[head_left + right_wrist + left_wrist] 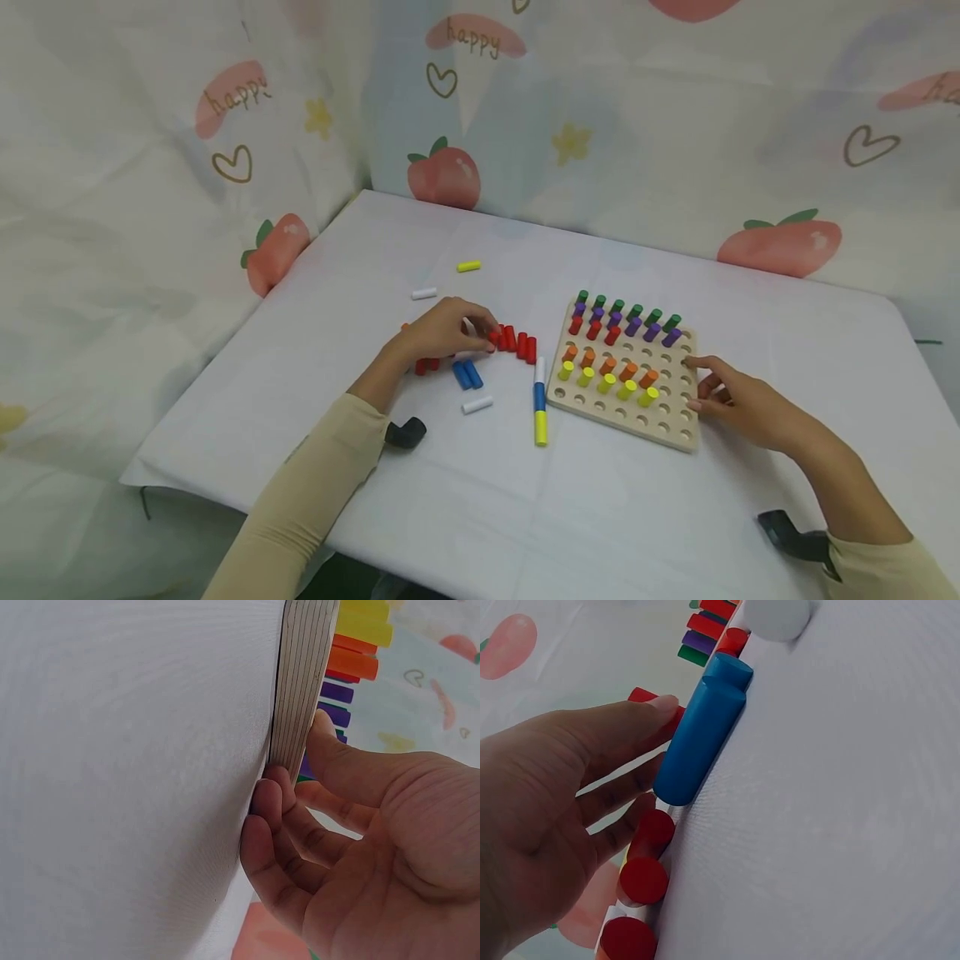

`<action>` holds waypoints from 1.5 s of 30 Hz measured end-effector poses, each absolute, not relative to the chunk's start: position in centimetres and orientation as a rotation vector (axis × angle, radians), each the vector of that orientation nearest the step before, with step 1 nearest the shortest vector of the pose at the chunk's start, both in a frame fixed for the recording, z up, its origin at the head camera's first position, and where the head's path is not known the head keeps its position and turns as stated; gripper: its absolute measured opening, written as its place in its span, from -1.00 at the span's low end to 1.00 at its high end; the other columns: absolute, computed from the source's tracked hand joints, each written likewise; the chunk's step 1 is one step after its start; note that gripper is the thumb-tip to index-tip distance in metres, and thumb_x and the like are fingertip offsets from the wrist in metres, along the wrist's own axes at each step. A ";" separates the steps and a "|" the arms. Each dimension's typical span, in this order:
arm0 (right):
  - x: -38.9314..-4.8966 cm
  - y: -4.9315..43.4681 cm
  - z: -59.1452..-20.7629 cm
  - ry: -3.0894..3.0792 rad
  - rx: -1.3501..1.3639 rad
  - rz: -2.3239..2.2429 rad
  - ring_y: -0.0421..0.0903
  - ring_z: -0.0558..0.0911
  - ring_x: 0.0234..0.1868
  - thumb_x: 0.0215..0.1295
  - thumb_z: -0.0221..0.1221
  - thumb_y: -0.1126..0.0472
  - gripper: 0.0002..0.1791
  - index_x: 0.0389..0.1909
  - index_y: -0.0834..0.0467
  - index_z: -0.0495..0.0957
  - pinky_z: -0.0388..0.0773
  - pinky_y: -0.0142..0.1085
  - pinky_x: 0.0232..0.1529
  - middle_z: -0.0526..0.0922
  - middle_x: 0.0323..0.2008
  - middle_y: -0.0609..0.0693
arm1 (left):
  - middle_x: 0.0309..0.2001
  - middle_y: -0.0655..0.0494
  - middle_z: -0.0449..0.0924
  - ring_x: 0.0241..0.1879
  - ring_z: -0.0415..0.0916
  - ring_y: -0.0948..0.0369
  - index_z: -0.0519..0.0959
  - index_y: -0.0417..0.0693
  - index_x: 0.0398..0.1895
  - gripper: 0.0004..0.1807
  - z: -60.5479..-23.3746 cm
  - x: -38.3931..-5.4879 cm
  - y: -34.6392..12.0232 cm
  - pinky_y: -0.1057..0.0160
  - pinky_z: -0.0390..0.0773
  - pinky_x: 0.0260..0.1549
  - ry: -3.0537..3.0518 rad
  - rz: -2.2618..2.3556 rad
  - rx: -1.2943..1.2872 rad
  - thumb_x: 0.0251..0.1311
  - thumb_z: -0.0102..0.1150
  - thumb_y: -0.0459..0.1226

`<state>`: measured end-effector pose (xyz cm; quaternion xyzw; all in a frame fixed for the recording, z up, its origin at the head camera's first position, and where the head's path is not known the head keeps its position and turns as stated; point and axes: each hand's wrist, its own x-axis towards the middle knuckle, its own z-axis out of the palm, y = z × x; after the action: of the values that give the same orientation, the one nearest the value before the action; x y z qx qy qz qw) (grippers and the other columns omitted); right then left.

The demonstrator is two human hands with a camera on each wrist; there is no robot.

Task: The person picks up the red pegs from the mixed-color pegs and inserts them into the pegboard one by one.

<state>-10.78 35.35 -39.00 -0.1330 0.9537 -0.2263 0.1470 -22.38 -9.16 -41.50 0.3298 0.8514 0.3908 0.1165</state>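
Observation:
My left hand [444, 327] is low over loose pegs left of the pegboard. In the left wrist view its thumb and fingers pinch a red peg [641, 695], partly hidden behind two blue pegs [705, 735] lying on the table. Several red pegs [522, 345] lie by the fingertips. At the right edge of the wooden pegboard [654, 417], my right hand [750, 404] grips the side, thumb on top and curled fingers against the edge and table. Green, purple, red, orange and yellow pegs [607, 383] stand in rows on the board.
A white, blue and yellow row of pegs [540, 400] lies end to end beside the board's left edge. White pegs [477, 405] and a yellow peg [468, 266] lie loose on the white-covered table [450, 492]. Printed curtains [637, 100] hang behind and left.

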 end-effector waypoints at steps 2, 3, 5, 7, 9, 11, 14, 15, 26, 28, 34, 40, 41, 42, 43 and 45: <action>-10.8 35.4 -38.9 2.743 -0.387 -0.652 0.05 0.57 -0.13 0.46 0.28 0.20 -0.31 0.44 0.32 0.19 0.62 -0.05 -0.13 0.55 -0.10 0.10 | -0.16 0.27 0.69 -0.12 0.58 0.25 0.75 0.00 0.02 -0.74 -41.5 -22.5 -9.1 0.28 0.60 -0.06 2.484 1.163 0.971 0.28 0.45 -0.26; -10.8 35.4 -38.9 2.743 -0.388 -0.653 0.05 0.57 -0.14 0.46 0.28 0.20 -0.31 0.44 0.32 0.19 0.62 -0.05 -0.13 0.56 -0.11 0.09 | -0.16 0.27 0.69 -0.11 0.58 0.25 0.75 0.00 0.03 -0.74 -41.5 -22.5 -9.1 0.28 0.60 -0.05 2.480 1.173 0.973 0.29 0.45 -0.25; -10.8 35.4 -38.8 2.742 -0.389 -0.655 0.05 0.57 -0.14 0.46 0.28 0.20 -0.31 0.44 0.33 0.19 0.62 -0.04 -0.12 0.56 -0.11 0.09 | -0.15 0.27 0.69 -0.10 0.57 0.25 0.74 -0.01 0.04 -0.73 -41.6 -22.5 -9.0 0.28 0.60 -0.04 2.471 1.188 0.977 0.29 0.44 -0.25; -10.7 35.4 -38.8 2.740 -0.386 -0.661 0.05 0.57 -0.13 0.45 0.28 0.20 -0.32 0.44 0.33 0.20 0.62 -0.04 -0.12 0.56 -0.11 0.10 | -0.14 0.27 0.69 -0.08 0.57 0.26 0.73 -0.01 0.05 -0.72 -41.6 -22.5 -8.9 0.28 0.59 -0.02 2.469 1.192 0.977 0.30 0.44 -0.24; -10.7 35.4 -38.8 2.739 -0.383 -0.664 0.05 0.57 -0.13 0.45 0.28 0.20 -0.32 0.44 0.33 0.20 0.62 -0.05 -0.12 0.56 -0.11 0.10 | -0.14 0.27 0.68 -0.08 0.57 0.26 0.72 -0.01 0.05 -0.72 -41.4 -22.5 -8.7 0.28 0.59 -0.01 2.470 1.189 0.978 0.30 0.44 -0.23; -10.7 35.4 -38.7 2.739 -0.384 -0.667 0.05 0.57 -0.14 0.45 0.28 0.21 -0.32 0.44 0.32 0.20 0.62 -0.06 -0.12 0.56 -0.11 0.09 | -0.13 0.27 0.68 -0.08 0.57 0.27 0.72 -0.02 0.05 -0.72 -41.2 -22.5 -8.6 0.28 0.58 -0.01 2.470 1.184 0.987 0.30 0.44 -0.24; -10.6 35.4 -38.7 2.740 -0.387 -0.670 0.03 0.57 -0.15 0.45 0.29 0.21 -0.31 0.44 0.33 0.20 0.62 -0.07 -0.13 0.55 -0.12 0.08 | -0.15 0.24 0.69 -0.10 0.58 0.25 0.72 -0.04 0.03 -0.73 -40.8 -22.5 -8.4 0.27 0.59 -0.02 2.465 1.191 1.013 0.29 0.44 -0.28; -10.6 35.4 -38.7 2.741 -0.387 -0.670 0.03 0.57 -0.15 0.45 0.28 0.21 -0.31 0.44 0.33 0.20 0.62 -0.07 -0.13 0.55 -0.12 0.08 | -0.15 0.23 0.69 -0.11 0.58 0.24 0.72 -0.05 0.03 -0.74 -40.6 -22.5 -8.3 0.27 0.59 -0.03 2.464 1.191 1.022 0.29 0.44 -0.29; -10.6 35.7 -38.7 2.744 -0.401 -0.671 0.01 0.56 -0.15 0.45 0.29 0.19 -0.31 0.43 0.32 0.19 0.62 -0.10 -0.14 0.56 -0.11 0.08 | -0.07 0.19 0.69 -0.01 0.64 0.23 0.69 -0.06 0.03 -0.76 -39.2 -23.1 -7.4 0.26 0.60 0.04 2.477 1.215 1.028 0.33 0.39 -0.31; -10.6 35.6 -38.7 2.740 -0.406 -0.678 0.01 0.57 -0.15 0.45 0.29 0.19 -0.31 0.43 0.32 0.19 0.62 -0.11 -0.14 0.56 -0.12 0.07 | -0.08 0.19 0.69 -0.01 0.65 0.24 0.69 -0.06 0.02 -0.77 -39.1 -23.1 -7.3 0.27 0.60 0.04 2.458 1.225 1.033 0.33 0.39 -0.31; -10.7 35.5 -38.7 2.729 -0.405 -0.694 0.02 0.57 -0.14 0.45 0.29 0.18 -0.31 0.43 0.32 0.21 0.62 -0.13 -0.14 0.55 -0.11 0.07 | -0.09 0.21 0.70 -0.05 0.65 0.29 0.69 -0.09 0.04 -0.74 -38.9 -23.1 -6.7 0.30 0.61 0.00 2.435 1.240 1.028 0.32 0.41 -0.30; -10.7 35.5 -38.7 2.733 -0.405 -0.686 0.01 0.55 -0.15 0.45 0.28 0.19 -0.32 0.43 0.32 0.20 0.62 -0.15 -0.17 0.55 -0.12 0.07 | -0.06 0.19 0.70 -0.05 0.65 0.29 0.69 -0.06 0.07 -0.72 -38.5 -23.3 -5.9 0.32 0.61 -0.01 2.436 1.225 1.035 0.32 0.40 -0.31; -10.7 35.5 -38.8 2.733 -0.405 -0.687 0.00 0.55 -0.16 0.46 0.28 0.19 -0.32 0.43 0.32 0.20 0.62 -0.16 -0.17 0.55 -0.12 0.06 | -0.06 0.19 0.70 -0.05 0.65 0.29 0.69 -0.07 0.07 -0.72 -38.5 -23.4 -5.8 0.32 0.61 -0.01 2.432 1.227 1.044 0.32 0.40 -0.32; -10.7 35.5 -38.8 2.733 -0.406 -0.686 0.00 0.55 -0.16 0.46 0.28 0.19 -0.32 0.43 0.32 0.20 0.62 -0.16 -0.17 0.55 -0.12 0.06 | -0.06 0.18 0.71 -0.05 0.66 0.29 0.69 -0.08 0.07 -0.72 -38.4 -23.4 -5.6 0.33 0.61 -0.01 2.427 1.230 1.051 0.31 0.41 -0.32; -10.6 35.6 -38.8 2.733 -0.406 -0.685 0.00 0.56 -0.16 0.46 0.27 0.19 -0.32 0.43 0.32 0.20 0.62 -0.15 -0.17 0.55 -0.12 0.06 | -0.06 0.17 0.71 -0.05 0.66 0.29 0.69 -0.09 0.07 -0.71 -38.4 -23.4 -5.4 0.33 0.61 -0.01 2.424 1.231 1.061 0.31 0.41 -0.32; -10.6 35.6 -38.8 2.732 -0.404 -0.685 0.00 0.56 -0.15 0.46 0.27 0.19 -0.32 0.44 0.32 0.20 0.62 -0.14 -0.16 0.55 -0.12 0.06 | -0.05 0.16 0.71 -0.05 0.66 0.29 0.68 -0.10 0.08 -0.71 -38.4 -23.5 -5.1 0.33 0.61 -0.01 2.418 1.235 1.073 0.31 0.42 -0.32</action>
<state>-10.63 35.57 -38.77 -0.1403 0.9497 -0.2381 0.1474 -23.45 -5.15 -38.36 0.3652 0.8231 0.4205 0.1108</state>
